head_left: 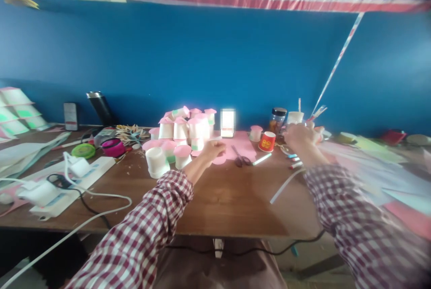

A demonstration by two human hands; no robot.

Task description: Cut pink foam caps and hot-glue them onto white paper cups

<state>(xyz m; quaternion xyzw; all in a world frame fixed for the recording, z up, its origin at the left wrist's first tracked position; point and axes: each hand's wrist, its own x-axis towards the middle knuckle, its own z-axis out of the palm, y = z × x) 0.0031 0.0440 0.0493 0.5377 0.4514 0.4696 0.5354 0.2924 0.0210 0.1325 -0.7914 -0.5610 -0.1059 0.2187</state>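
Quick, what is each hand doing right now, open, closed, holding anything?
Left hand: fingers curled over a pink paper piece; a firm grip cannot be told.
Right hand: blurred, by the jar; cannot be told.

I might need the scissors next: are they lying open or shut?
Open. The scissors lie flat on the pink sheet, blades spread in a narrow V away from the handles.

The person wears a shirt with long sleeves. The left sleeve (148, 226) has small squares of dark red and white, like a checkerboard. The right sleeve (350, 221) has the same squares and looks blurry. Both sleeves end at the wrists. The hands are bare, with no gloves.
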